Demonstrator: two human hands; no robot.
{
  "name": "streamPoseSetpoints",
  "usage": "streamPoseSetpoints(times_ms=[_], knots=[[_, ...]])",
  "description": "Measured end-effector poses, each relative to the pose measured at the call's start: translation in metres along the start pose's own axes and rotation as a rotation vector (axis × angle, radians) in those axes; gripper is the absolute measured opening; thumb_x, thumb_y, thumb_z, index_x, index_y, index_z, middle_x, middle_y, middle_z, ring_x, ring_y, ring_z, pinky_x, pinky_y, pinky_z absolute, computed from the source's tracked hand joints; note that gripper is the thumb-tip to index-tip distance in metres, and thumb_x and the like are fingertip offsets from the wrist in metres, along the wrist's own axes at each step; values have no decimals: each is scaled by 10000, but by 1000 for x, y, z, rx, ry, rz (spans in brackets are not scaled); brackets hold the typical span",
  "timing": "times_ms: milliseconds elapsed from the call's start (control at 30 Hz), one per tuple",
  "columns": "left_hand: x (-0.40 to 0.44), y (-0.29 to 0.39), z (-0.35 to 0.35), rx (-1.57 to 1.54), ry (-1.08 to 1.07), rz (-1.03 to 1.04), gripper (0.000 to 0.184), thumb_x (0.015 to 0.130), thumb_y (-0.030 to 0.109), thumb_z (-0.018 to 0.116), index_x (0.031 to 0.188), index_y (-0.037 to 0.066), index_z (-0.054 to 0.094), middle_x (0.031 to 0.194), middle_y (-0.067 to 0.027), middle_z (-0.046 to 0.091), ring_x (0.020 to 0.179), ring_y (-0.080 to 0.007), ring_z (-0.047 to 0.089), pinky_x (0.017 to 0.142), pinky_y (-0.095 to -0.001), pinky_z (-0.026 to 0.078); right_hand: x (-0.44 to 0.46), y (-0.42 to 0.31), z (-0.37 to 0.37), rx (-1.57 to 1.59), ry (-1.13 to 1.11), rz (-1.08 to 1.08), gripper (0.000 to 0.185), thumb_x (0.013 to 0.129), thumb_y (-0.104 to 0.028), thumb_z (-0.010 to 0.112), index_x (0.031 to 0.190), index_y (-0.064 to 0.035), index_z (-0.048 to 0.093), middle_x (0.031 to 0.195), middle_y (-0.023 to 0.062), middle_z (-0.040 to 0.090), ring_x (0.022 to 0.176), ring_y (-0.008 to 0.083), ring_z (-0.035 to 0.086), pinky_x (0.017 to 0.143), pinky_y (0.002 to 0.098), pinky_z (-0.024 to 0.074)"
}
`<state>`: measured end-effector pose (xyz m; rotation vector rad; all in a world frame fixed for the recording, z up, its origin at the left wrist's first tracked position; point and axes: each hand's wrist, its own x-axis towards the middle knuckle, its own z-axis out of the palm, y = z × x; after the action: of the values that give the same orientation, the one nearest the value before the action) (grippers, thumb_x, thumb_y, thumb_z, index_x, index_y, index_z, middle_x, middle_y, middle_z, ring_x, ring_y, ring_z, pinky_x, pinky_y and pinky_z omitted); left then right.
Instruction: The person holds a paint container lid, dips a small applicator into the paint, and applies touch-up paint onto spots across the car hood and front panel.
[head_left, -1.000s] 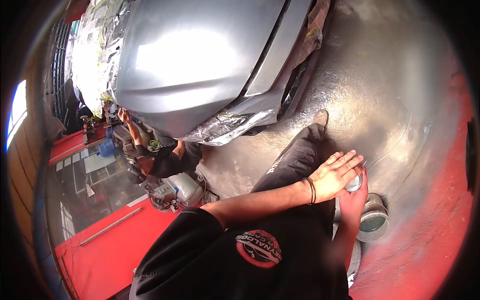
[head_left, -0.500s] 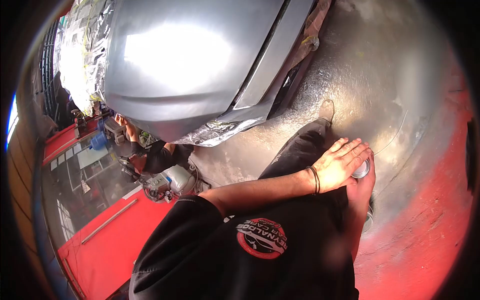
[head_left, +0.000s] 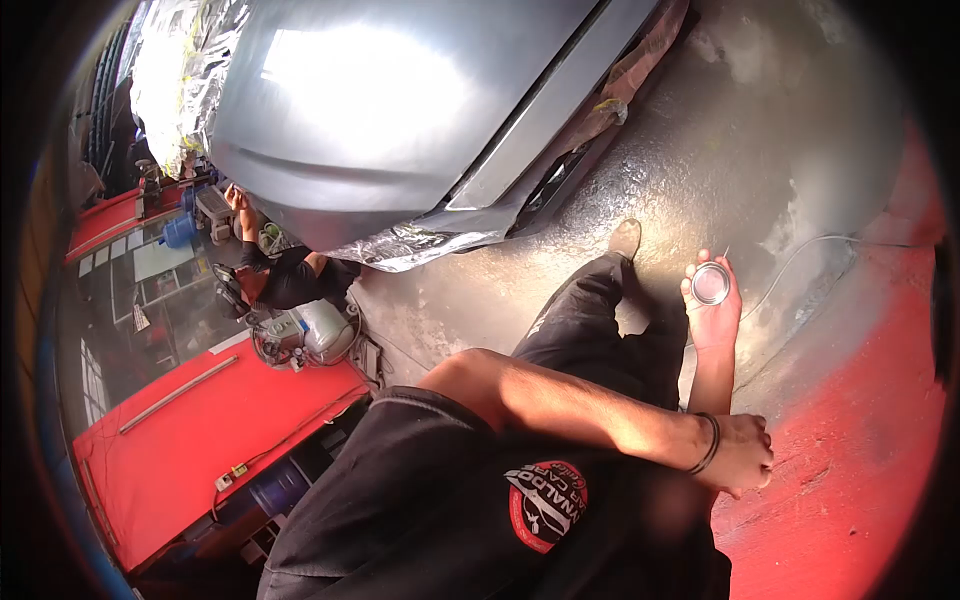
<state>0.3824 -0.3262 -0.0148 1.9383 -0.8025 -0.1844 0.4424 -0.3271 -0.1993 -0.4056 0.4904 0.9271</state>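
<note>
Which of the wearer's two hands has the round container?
The right hand, bare-wristed and higher in the picture, with its fingers around the container. The left hand, dark bands at its wrist, is lower down, away from the container.

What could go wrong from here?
1. Only the right hand holds the round tin; it could slip and fall.
2. The left forearm crosses over the right forearm; a bump might jolt the tin.
3. The floor shines as if wet; a shoe might skid.
</note>
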Motion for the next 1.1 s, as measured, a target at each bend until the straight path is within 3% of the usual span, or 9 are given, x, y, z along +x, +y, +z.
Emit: streamPoseSetpoints(times_ms=[233, 333, 467, 533, 633, 800, 900, 1000, 1100], knots=[[74, 28, 24, -210, -99, 92, 340, 863, 454, 830, 835, 134, 717, 837, -48, 740, 886, -304, 746, 855, -476, 538, 7, -47, 13, -160, 4, 49, 192, 1153, -266, 559, 1122, -107, 662, 1229, 100, 748, 1003, 304, 714, 803, 422, 609], [92, 42, 24, -374, -2, 33, 516, 812, 586, 833, 653, 126, 661, 619, -103, 637, 684, -337, 691, 628, -493, 497, 6, -66, 4, -197, 0, 56, 193, 1153, -264, 559, 1122, -103, 660, 1231, 106, 744, 1015, 312, 716, 824, 429, 617], [127, 81, 29, -337, -22, 218, 680, 921, 664, 715, 579, 93, 582, 575, -139, 555, 598, -347, 627, 546, -491, 439, 5, -90, -9, -225, 59, 59, 193, 1152, -260, 557, 1127, -97, 658, 1236, 110, 738, 1035, 325, 719, 842, 433, 629], [152, 101, 49, -462, -41, 233, 613, 988, 635, 686, 737, 76, 705, 704, -149, 670, 717, -330, 695, 638, -464, 507, 1, -101, -14, -235, 70, 61, 181, 1150, -257, 555, 1133, -98, 641, 1223, 112, 733, 1031, 334, 722, 833, 444, 627], [193, 127, 70, -712, -68, 223, 444, 1054, 376, 651, 915, -25, 783, 762, -209, 762, 672, -352, 575, 725, -438, 522, -3, -115, -16, -249, 99, 57, 159, 1148, -253, 552, 1138, -105, 608, 1195, 116, 727, 1015, 350, 728, 812, 467, 620], [199, 168, 35, -1631, -272, 173, 445, 1161, 234, 507, 888, -79, 664, 772, -65, 607, 814, -169, 521, 787, -419, 495, 4, -140, -21, -266, 68, 40, 152, 1149, -253, 548, 1142, -112, 605, 1193, 120, 730, 1023, 367, 738, 814, 481, 628], [209, 171, 31, -1067, -92, 393, 429, 1143, 192, 520, 823, -49, 670, 764, -231, 687, 718, -378, 609, 763, -489, 518, 3, -154, -8, -247, 41, 16, 147, 1150, -247, 546, 1162, -107, 592, 1195, 125, 728, 1015, 372, 739, 810, 486, 631], [221, 163, 40, -262, 373, 719, 403, 1103, 155, 537, 778, -43, 672, 767, -309, 669, 655, -482, 584, 685, -540, 506, 10, -158, -7, -226, 30, 18, 145, 1152, -245, 540, 1181, -109, 576, 1202, 132, 725, 1008, 376, 741, 811, 493, 634], [242, 164, 52, -714, 338, 490, 385, 1075, 133, 553, 769, -73, 664, 720, -321, 633, 589, -472, 566, 623, -540, 486, 16, -162, -9, -235, 38, 59, 139, 1151, -242, 537, 1178, -113, 577, 1208, 135, 723, 1015, 377, 739, 818, 498, 636]])
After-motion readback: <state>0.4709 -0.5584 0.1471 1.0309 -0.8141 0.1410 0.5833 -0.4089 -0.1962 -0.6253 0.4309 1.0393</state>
